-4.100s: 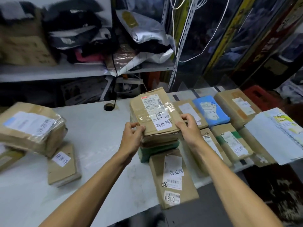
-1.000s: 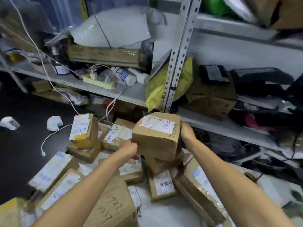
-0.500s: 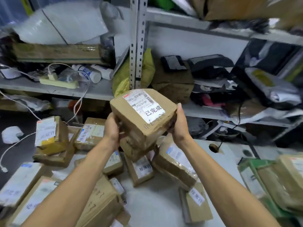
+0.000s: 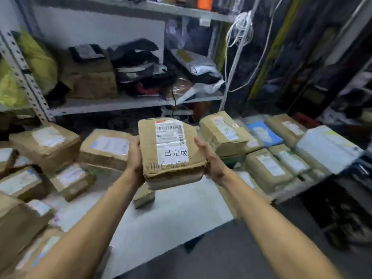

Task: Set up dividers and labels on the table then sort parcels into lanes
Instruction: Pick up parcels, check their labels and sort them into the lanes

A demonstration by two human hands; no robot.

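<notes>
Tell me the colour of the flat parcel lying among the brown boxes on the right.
Blue parcel, with a pale label; head view.

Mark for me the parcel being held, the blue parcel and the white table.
held parcel (image 4: 171,150): head view, on its white shipping label.
blue parcel (image 4: 263,133): head view, on its top face.
white table (image 4: 171,218): head view, on bare surface near the front edge.

Cluttered metal shelving (image 4: 128,102), pale wall (image 4: 96,29), dark, possibly tiled floor (image 4: 231,256)

held parcel (image 4: 171,152) | white label (image 4: 172,144) | reads "已完成"
</notes>
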